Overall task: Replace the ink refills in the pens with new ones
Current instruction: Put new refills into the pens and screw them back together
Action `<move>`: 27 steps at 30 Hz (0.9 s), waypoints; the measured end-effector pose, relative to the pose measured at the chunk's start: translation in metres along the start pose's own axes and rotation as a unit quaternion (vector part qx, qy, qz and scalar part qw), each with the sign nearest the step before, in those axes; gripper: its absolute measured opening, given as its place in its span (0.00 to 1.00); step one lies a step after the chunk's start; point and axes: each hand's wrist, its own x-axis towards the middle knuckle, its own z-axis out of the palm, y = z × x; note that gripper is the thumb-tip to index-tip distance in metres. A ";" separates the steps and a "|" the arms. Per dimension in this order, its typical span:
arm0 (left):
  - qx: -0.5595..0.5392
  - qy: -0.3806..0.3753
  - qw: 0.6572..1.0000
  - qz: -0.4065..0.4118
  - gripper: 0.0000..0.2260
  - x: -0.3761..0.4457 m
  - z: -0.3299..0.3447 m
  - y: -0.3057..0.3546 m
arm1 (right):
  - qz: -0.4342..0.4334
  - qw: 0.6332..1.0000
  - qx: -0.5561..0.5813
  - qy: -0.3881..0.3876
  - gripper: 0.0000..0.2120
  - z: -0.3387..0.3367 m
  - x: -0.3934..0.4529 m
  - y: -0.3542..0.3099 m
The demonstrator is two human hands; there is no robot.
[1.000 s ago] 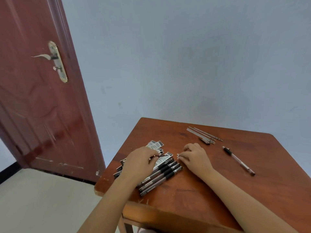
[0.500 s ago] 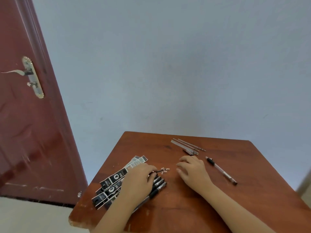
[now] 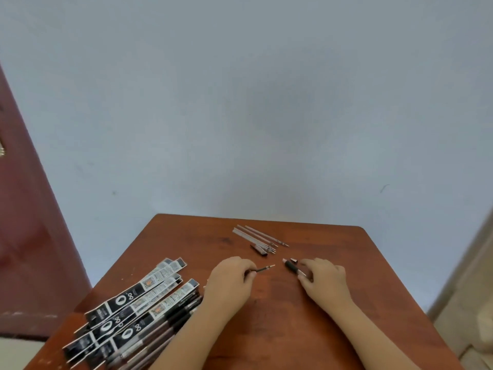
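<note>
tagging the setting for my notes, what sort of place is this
Probably a plain room in a home or small office, not a workshop: a small reddish-brown wooden table against a bare pale blue painted wall, with a dark red wooden door at the left.

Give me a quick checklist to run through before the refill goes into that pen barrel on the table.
1. Refill held by left hand: ok, pinched, tip pointing right.
2. Pen under right hand: ok, fingers curl on it.
3. Pen lifted off the table: cannot tell.
4. Pen opened to take a refill: cannot tell, too small and partly hidden.
5. Refill tip lined up with pen: not ok, a gap separates them.
6. Loose refills lying apart behind: ok.
</note>
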 end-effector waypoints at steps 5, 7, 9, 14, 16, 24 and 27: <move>-0.086 0.057 0.992 -0.076 0.13 0.017 0.016 0.006 | -0.052 0.995 0.072 0.050 0.13 -0.001 -0.002 0.002; -0.138 0.088 0.981 -0.105 0.11 0.022 0.019 0.006 | -0.096 0.983 0.135 0.082 0.11 0.000 -0.002 0.003; -0.193 0.093 0.969 -0.121 0.08 0.025 0.024 0.009 | -0.131 0.973 0.183 0.057 0.11 0.001 -0.003 0.003; -0.330 0.108 0.922 -0.169 0.06 0.022 0.029 0.008 | -0.157 0.956 0.243 0.043 0.12 -0.003 -0.009 -0.004; -0.388 0.126 0.891 -0.201 0.05 0.021 0.030 0.004 | -0.160 0.955 0.247 0.041 0.12 -0.004 -0.010 -0.007; -0.569 0.189 0.766 -0.234 0.07 0.020 0.022 -0.002 | -0.137 0.957 0.250 0.048 0.09 -0.006 -0.015 -0.009; -0.596 0.212 0.736 -0.242 0.07 0.018 0.020 -0.004 | -0.121 0.959 0.249 0.052 0.08 -0.006 -0.015 -0.009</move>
